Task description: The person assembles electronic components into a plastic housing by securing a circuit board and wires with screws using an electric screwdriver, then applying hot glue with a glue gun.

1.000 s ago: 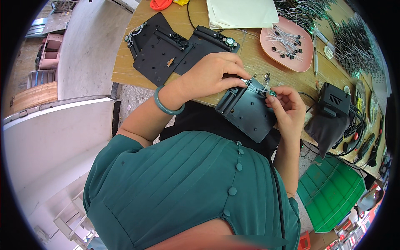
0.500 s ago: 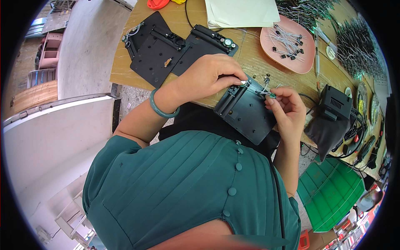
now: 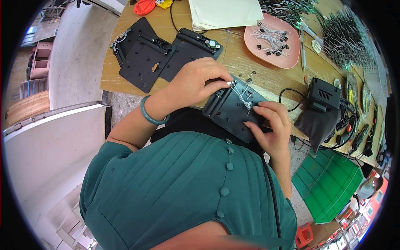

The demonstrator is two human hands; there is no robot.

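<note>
Pinched together, the thumb and finger of the left hand (image 3: 196, 81) hold a small white bit (image 3: 229, 83) at the far corner of the black panel (image 3: 229, 116). Fingers of the right hand (image 3: 273, 127) are well apart and hold nothing I can see; their tips are at the panel's right side, but I cannot tell if they press on it.

Near the left edge of the table (image 3: 231, 53) lie a flat plate (image 3: 139, 66) and, touching it, a second plate (image 3: 181, 60), both black. Paper (image 3: 225, 16) sits by the far edge. Next comes the panel, with its far part by the near edge and the rest over the lap. White wires (image 3: 245, 100) lie across it. Farther right is a pink dish (image 3: 294, 54) with loose wires (image 3: 273, 37) in it. Past that, near the near edge, a black box (image 3: 323, 95) sits on a dark bag (image 3: 316, 125).
</note>
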